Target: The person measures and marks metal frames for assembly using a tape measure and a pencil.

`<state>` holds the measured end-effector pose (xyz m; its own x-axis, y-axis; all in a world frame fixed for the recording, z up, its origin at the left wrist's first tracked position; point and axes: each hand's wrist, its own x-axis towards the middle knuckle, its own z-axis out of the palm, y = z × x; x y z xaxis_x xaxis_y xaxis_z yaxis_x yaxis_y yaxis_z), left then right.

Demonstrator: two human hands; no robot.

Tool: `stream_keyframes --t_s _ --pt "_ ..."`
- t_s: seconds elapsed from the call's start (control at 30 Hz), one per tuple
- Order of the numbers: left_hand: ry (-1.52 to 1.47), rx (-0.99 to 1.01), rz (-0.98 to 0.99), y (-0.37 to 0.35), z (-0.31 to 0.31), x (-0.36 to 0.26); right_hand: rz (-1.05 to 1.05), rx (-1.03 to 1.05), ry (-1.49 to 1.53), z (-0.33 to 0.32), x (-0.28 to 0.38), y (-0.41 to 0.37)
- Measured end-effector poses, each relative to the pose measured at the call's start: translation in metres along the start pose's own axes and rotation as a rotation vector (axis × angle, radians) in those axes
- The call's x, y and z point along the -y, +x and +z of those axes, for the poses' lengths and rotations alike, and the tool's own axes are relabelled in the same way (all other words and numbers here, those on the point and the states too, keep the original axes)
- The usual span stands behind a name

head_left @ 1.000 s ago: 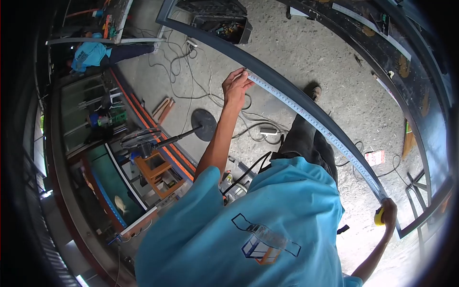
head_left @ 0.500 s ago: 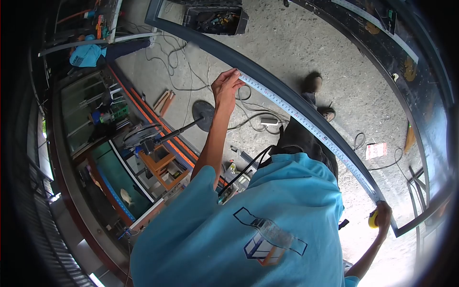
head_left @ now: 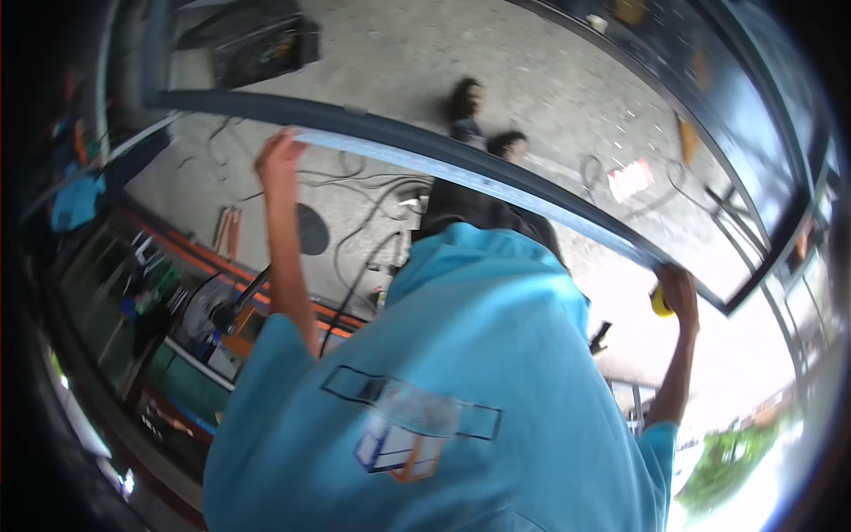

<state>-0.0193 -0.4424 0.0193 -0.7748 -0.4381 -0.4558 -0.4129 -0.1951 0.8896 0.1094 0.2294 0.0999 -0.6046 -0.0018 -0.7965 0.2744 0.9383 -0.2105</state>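
Note:
A tape measure's pale blade [head_left: 479, 182] is stretched along the near edge of a dark metal frame [head_left: 399, 133]. At the left, my left hand [head_left: 280, 152] is closed on the free end of the blade, its fingertips beside the frame's edge. Over on the right, my right hand [head_left: 679, 288] is wrapped around the yellow tape measure case [head_left: 661, 301], near the frame's right corner. Motion blurs the view, so the blade's markings cannot be read.
A black bin [head_left: 257, 44] with tools sits on the concrete floor at upper left. Cables [head_left: 355, 182] and a round dark base [head_left: 310, 229] lie beyond my left forearm. A second dark frame [head_left: 753, 106] stands at right. A person in blue [head_left: 78, 204] is at far left.
The view has swung, so the frame, both hands and the tape appear further left and the frame lies flatter. Both hands keep their hold on the tape measure.

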Motion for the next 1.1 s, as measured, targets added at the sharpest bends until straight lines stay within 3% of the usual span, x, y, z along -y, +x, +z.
stream_keyframes --t_s 0.03,0.2,0.3,0.43,0.53,0.73,1.1 --pt "0.007 -0.023 -0.084 0.005 -0.004 -0.003 0.021 -0.040 -0.012 0.000 0.002 -0.001" --pt "-0.002 0.050 -0.127 0.028 -0.019 0.000 0.096 -0.108 0.053 0.002 0.008 -0.005" --pt "0.071 0.026 -0.136 0.030 -0.022 -0.005 -0.078 -0.190 0.072 0.009 0.004 -0.006" --pt "0.079 0.034 -0.159 0.035 -0.020 -0.009 -0.146 -0.317 0.017 0.022 -0.002 -0.016" --pt "0.104 0.053 -0.150 0.039 -0.020 -0.010 -0.073 -0.201 0.024 0.026 0.002 -0.026" --pt "0.134 0.053 -0.140 0.044 -0.023 -0.012 -0.054 -0.296 0.106 0.041 0.000 -0.027" --pt "0.127 0.053 -0.173 0.047 -0.020 -0.017 -0.082 -0.290 0.112 0.044 -0.006 -0.022"
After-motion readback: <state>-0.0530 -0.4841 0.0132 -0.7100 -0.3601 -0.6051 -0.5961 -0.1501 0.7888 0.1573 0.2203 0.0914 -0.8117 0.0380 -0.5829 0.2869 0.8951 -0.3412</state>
